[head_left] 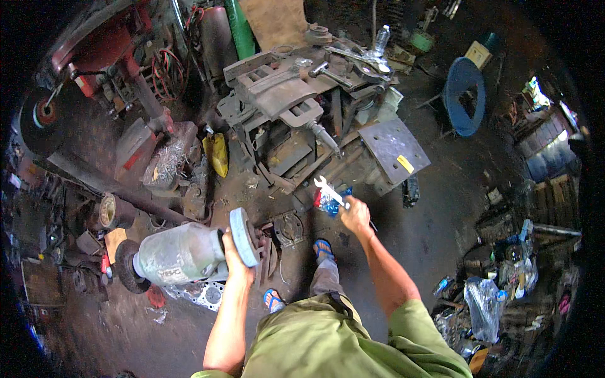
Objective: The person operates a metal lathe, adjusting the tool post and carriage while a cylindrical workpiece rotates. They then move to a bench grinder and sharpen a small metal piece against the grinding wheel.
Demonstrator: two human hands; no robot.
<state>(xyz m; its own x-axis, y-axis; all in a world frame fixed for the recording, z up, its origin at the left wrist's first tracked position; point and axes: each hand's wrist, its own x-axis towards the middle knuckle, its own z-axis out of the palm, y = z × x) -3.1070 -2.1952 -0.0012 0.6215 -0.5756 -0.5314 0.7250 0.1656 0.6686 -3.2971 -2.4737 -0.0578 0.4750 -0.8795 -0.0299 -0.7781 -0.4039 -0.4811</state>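
Observation:
A bench grinder (173, 255) with a grey-green motor body stands at my left, with a pale blue-grey grinding wheel (244, 237) on its right end and a dark round brush wheel (131, 266) on its left. My left hand (237, 259) is closed on the grinding wheel, fingers reaching into the gap beside the motor body; the wheel partly hides them. Out in front and to the right, my right hand (355, 217) grips a wrench (330, 191), its bright open jaw pointing up and left. The wrench is apart from the grinder.
Ahead is a cluttered metal workbench with a vise (277, 94), a hammer (330, 74) and a plastic bottle (382, 41). A flat steel plate (396, 150) juts toward me. A red drill press (104, 44) stands far left, a blue ring (464, 96) far right. Scrap lies at the lower right.

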